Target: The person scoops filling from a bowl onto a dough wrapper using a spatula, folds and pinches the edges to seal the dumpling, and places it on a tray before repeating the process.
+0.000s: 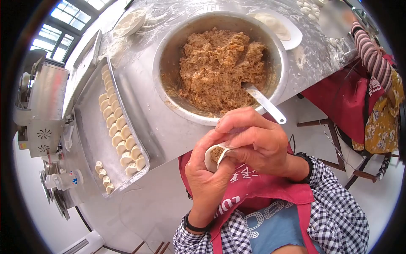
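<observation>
Between my two hands is a dumpling, its round wrapper folded partway around brown filling that shows at the opening. My left hand cups it from the left and below, thumb along its edge. Fingers of my right hand are closed on the wrapper's right side, pinching the rim. Just beyond my hands stands a large metal bowl of minced filling. A flat metal spatula is stuck in the filling, its handle over the near rim.
On the left, a metal tray holds rows of folded dumplings. A white plate with stacked wrappers sits behind the bowl. Flour dusts the table. At the right sits another person in a striped sleeve, beside a stool.
</observation>
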The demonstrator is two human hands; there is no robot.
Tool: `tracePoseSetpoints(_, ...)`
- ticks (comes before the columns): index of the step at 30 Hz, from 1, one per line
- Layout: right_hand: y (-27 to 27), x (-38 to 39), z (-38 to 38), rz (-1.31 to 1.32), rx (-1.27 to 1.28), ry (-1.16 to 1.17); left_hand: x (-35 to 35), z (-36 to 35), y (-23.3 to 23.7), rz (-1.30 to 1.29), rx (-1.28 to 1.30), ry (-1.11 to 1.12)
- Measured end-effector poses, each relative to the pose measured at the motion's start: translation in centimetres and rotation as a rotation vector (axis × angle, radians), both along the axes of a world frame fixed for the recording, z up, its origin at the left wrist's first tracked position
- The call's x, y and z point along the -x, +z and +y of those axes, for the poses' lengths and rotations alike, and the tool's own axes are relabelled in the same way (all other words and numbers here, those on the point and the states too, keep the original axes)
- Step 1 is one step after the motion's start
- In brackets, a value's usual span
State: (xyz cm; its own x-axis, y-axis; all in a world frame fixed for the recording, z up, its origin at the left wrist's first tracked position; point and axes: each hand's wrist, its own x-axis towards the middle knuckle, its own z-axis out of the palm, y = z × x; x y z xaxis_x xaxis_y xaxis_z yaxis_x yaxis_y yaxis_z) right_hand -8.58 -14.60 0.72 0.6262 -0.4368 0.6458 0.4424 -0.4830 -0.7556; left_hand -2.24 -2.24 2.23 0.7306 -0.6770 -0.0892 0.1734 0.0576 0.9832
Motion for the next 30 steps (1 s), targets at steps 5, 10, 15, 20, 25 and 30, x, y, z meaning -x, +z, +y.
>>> tracePoseSetpoints(5,0.1,0.0,0.0,-0.067,0.045,-0.035,0.1,0.0,0.2,-0.031,0.002,-0.016)
tracePoseSetpoints(10,-0.1,0.2,0.4,-0.031,0.014,-0.087,0.0,0.1,0.3,0.029,-0.059,0.038)
tracePoseSetpoints(15,-0.6,0.5,0.5,-0.038,-0.058,-0.051,0.6,-0.1,0.0,0.085,-0.016,0.02)
tracePoseSetpoints(20,-1.2,0.7,0.7,-0.084,-0.069,-0.049,0.7,0.0,0.9,0.116,-0.096,-0.017)
tracePoseSetpoints(25,-1.4,0.8,0.7,-0.104,-0.083,-0.051,0.6,-0.4,1.1,0.241,0.006,-0.044)
tracePoseSetpoints(30,-1.6,1.1,0.7,-0.092,-0.072,-0.07,0.2,-0.4,0.3,0.347,0.004,-0.084)
